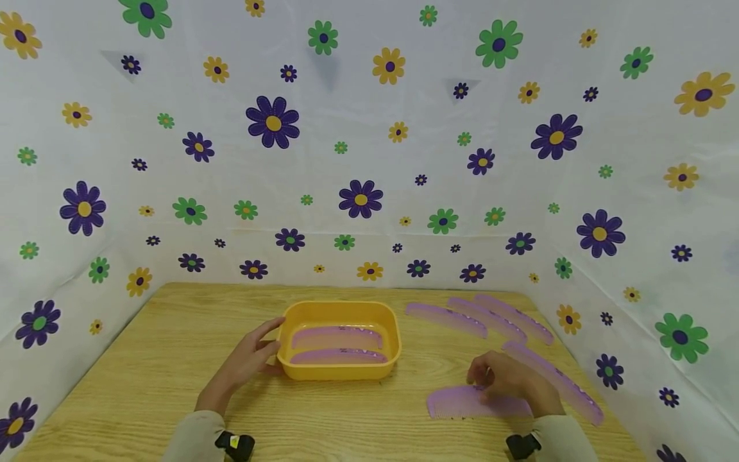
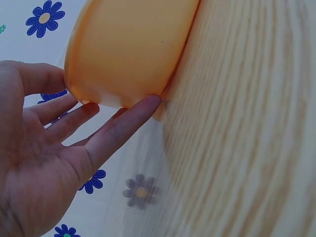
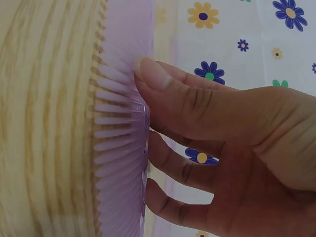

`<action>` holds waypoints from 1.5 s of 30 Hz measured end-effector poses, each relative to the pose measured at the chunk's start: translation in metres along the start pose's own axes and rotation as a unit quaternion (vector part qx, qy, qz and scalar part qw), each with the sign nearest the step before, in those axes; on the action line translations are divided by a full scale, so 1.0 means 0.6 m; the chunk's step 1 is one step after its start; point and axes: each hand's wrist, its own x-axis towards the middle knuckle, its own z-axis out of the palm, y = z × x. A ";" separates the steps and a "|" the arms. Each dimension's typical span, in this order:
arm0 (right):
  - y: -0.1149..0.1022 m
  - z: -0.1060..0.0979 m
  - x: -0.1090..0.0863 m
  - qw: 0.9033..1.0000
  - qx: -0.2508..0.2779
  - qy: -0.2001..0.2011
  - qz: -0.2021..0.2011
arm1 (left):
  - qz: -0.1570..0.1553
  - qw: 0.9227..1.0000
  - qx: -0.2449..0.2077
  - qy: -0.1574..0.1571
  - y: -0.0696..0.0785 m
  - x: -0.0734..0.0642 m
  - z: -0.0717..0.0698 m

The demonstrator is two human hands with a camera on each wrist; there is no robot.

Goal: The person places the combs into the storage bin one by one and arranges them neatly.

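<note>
My left hand [image 1: 252, 351] touches the left end of a yellow plastic basin [image 1: 340, 372], its fingers spread and fairly straight against the outer wall. In the left wrist view, fingertips [image 2: 154, 101] meet the basin's rim and lower edge. Two purple combs lie inside, one comb [image 1: 337, 337] behind the other comb [image 1: 340, 357]. On the right, my right hand [image 1: 510, 380] pinches the spine of a purple comb [image 1: 453, 403] on the table. The right wrist view has the thumb [image 3: 153, 74] over that comb's spine and the other fingers curled at its back edge.
Behind the right hand lie several more purple combs: a comb [image 1: 444, 319], another comb [image 1: 491, 319], one farther right [image 1: 516, 319] and a long one [image 1: 557, 382] by the right edge. Flower-printed white sheeting [image 1: 369, 160] stands around the wooden table [image 1: 173, 340].
</note>
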 end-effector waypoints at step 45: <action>-0.124 -0.074 0.074 0.991 -0.045 0.031 -0.119 | -0.010 1.000 0.016 0.015 -0.004 0.004 0.000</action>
